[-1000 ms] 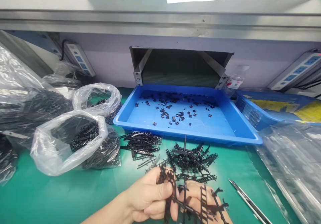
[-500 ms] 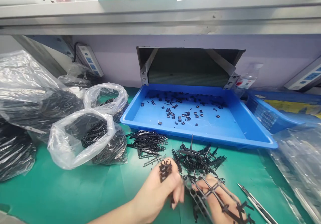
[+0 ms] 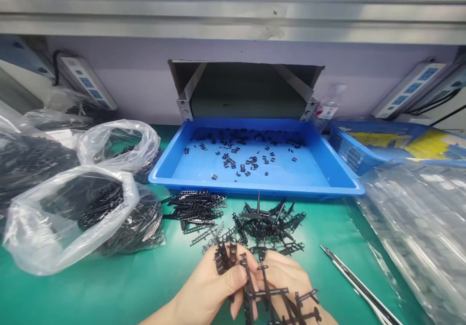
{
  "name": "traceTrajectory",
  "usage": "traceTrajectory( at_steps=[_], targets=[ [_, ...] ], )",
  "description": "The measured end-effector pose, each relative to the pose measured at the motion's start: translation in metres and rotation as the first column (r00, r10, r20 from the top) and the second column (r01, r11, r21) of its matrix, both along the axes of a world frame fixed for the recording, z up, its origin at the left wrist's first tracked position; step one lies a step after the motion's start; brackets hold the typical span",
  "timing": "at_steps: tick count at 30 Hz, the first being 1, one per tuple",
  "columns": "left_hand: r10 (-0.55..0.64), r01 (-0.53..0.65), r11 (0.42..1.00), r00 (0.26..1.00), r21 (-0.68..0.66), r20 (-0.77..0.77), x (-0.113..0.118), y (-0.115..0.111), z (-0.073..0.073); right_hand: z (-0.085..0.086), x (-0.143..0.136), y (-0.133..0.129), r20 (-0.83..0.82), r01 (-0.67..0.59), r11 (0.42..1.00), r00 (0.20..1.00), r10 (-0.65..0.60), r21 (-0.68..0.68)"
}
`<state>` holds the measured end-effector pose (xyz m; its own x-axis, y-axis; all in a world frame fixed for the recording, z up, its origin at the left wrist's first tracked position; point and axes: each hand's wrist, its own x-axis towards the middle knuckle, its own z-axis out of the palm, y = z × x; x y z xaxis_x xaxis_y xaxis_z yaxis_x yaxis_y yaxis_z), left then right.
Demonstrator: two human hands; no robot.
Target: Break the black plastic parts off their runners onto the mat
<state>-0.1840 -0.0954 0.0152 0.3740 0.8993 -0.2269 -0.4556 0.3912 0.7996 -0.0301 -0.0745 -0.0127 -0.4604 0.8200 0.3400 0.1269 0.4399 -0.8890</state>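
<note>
My left hand is closed around several short black plastic strips, its thumb pressed over them. Close against it, my right hand grips a branching black plastic sprue whose arms stick out toward me. One upright strip of the sprue lies at the left thumb and fingers; whether it is still joined to the frame I cannot tell. Just beyond my hands lies a tangled heap of black sprues. Left of that heap is a flatter pile of black ladder-like strips.
A blue tray with small black pieces stands behind the piles, below a conveyor belt. Open plastic bags of black parts are at left. Pointed tweezers lie at right, near clear plastic packaging.
My hands have come together, and the sprue in my right hand now meets the strips in my left. The view has shifted to the right.
</note>
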Motion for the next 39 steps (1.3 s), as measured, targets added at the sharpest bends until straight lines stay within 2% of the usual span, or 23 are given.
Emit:
traceTrajectory(
  at_steps=[4,6,8,9,11,13,15,17,19,21,24,25,26,27,28,29,31,32,33,34,36,39],
  targets=[
    [0.195,-0.189,0.98,0.973,0.053,-0.122,-0.006,0.008,0.01,-0.001,0.005,0.004,-0.133,-0.023,0.995,0.99,0.036,0.095],
    [0.271,-0.257,0.962,0.94,0.09,-0.207,-0.012,0.015,0.017,0.0,0.007,0.004,-0.242,0.026,0.999,0.97,-0.02,0.02],
    [0.278,-0.219,0.958,0.865,0.184,-0.418,-0.017,0.023,0.022,0.003,0.009,0.004,-0.321,0.077,0.99,0.941,-0.111,-0.116],
    [0.277,-0.153,0.954,0.785,0.26,-0.555,-0.018,0.028,0.023,0.004,0.009,0.004,-0.352,0.09,0.98,0.924,-0.148,-0.175],
    [0.315,0.072,0.904,0.554,0.422,-0.77,-0.017,0.038,0.023,0.006,0.01,0.006,-0.406,0.091,0.969,0.896,-0.18,-0.229],
    [0.405,0.326,0.788,0.363,0.522,-0.839,-0.012,0.049,0.019,0.007,0.012,0.01,-0.453,0.093,0.969,0.871,-0.19,-0.227],
    [0.466,0.515,0.681,0.243,0.521,-0.851,-0.004,0.06,0.015,0.008,0.015,0.014,-0.468,0.115,0.969,0.859,-0.209,-0.221],
    [0.487,0.636,0.632,0.118,0.443,-0.865,0.003,0.069,0.012,0.009,0.018,0.016,-0.468,0.155,0.964,0.85,-0.243,-0.217],
    [0.526,0.713,0.578,0.046,0.397,-0.849,0.005,0.074,0.013,0.009,0.02,0.017,-0.457,0.208,0.951,0.84,-0.293,-0.228],
    [0.625,0.736,0.483,0.089,0.474,-0.775,0.002,0.073,0.018,0.009,0.023,0.018,-0.458,0.267,0.934,0.817,-0.351,-0.239],
    [0.807,0.621,0.299,0.24,0.725,-0.539,-0.005,0.062,0.028,0.007,0.027,0.02,-0.501,0.376,0.896,0.744,-0.443,-0.235],
    [0.83,0.557,0.264,0.285,0.787,-0.48,-0.007,0.057,0.031,0.007,0.028,0.021,-0.507,0.415,0.878,0.719,-0.476,-0.237],
    [0.827,0.486,0.263,0.331,0.833,-0.454,-0.008,0.051,0.034,0.007,0.029,0.022,-0.498,0.455,0.858,0.701,-0.51,-0.238],
    [0.795,0.407,0.313,0.383,0.858,-0.471,-0.008,0.046,0.035,0.007,0.03,0.023,-0.472,0.49,0.838,0.695,-0.542,-0.241],
    [0.733,0.312,0.414,0.443,0.855,-0.517,-0.007,0.04,0.036,0.007,0.032,0.024,-0.435,0.518,0.821,0.698,-0.568,-0.24],
    [0.636,0.21,0.554,0.518,0.806,-0.572,-0.005,0.035,0.037,0.008,0.033,0.024,-0.396,0.525,0.82,0.719,-0.571,-0.229],
    [0.37,0.036,0.83,0.71,0.556,-0.599,0.002,0.028,0.036,0.01,0.034,0.024,-0.35,0.441,0.879,0.807,-0.477,-0.181],
    [0.248,-0.016,0.919,0.799,0.393,-0.547,0.005,0.026,0.034,0.012,0.034,0.023,-0.34,0.344,0.925,0.861,-0.379,-0.16],
    [0.158,-0.044,0.968,0.871,0.247,-0.464,0.008,0.024,0.033,0.013,0.034,0.021,-0.331,0.217,0.964,0.908,-0.256,-0.151],
    [0.098,-0.051,0.99,0.923,0.135,-0.373,0.011,0.023,0.031,0.015,0.034,0.02,-0.327,0.083,0.985,0.936,-0.13,-0.154],
    [0.04,-0.042,0.999,0.971,0.0,-0.234,0.014,0.024,0.027,0.017,0.032,0.017,-0.324,-0.123,0.97,0.945,0.05,-0.209],
    [-0.045,0.037,0.997,0.992,-0.072,-0.118,0.015,0.024,0.02,0.018,0.031,0.015,-0.348,-0.217,0.942,0.93,0.119,-0.258]
  ],
)
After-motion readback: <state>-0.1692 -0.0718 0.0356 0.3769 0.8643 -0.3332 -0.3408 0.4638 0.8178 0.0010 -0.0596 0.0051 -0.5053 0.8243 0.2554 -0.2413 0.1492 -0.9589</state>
